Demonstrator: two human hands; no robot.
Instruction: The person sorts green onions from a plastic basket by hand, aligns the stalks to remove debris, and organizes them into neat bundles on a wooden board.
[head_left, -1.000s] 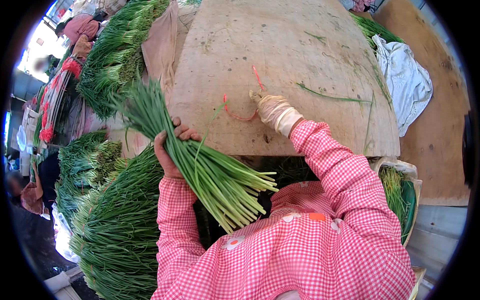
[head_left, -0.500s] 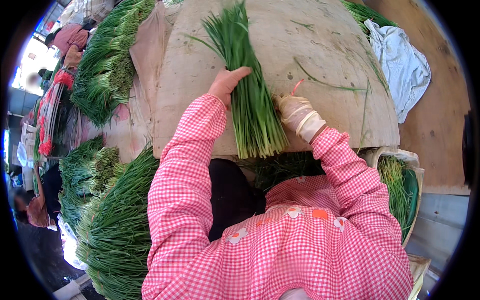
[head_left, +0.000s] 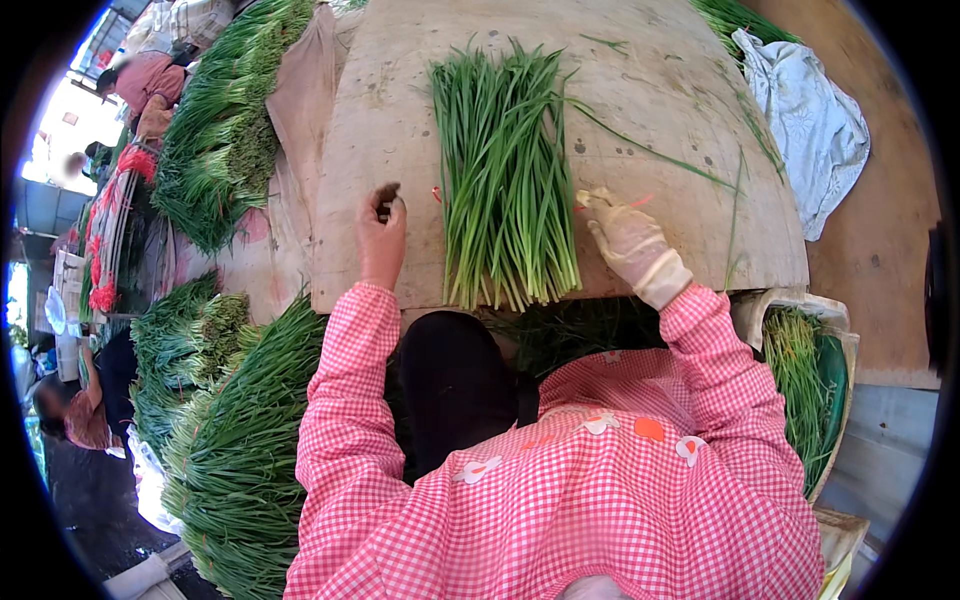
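A bunch of garlic chives (head_left: 505,180) lies flat on the wooden board (head_left: 370,100), leaf tips away from me and pale cut ends near the front edge. Beneath it runs a thin red tie (head_left: 642,201); one short end peeks out at the bunch's left side. My right hand (head_left: 635,245), in a pale glove, pinches the tie just right of the bunch. Bare, with dark fingertips, my left hand (head_left: 383,238) is left of the bunch, apart from it. Its fingers are bent and separated from the thumb, with nothing in them.
Chive heaps (head_left: 245,440) stand at my left, with more (head_left: 225,130) farther back. Red ties (head_left: 103,260) hang on a rack. A white cloth (head_left: 805,125) lies at the right, above a container of chives (head_left: 795,370). Loose leaves (head_left: 660,155) are scattered on the board. Other people (head_left: 150,80) are at far left.
The chives went from my left hand onto the board and now lie flat over the red tie. My left hand has let go and moved left; my right hand has shifted slightly right.
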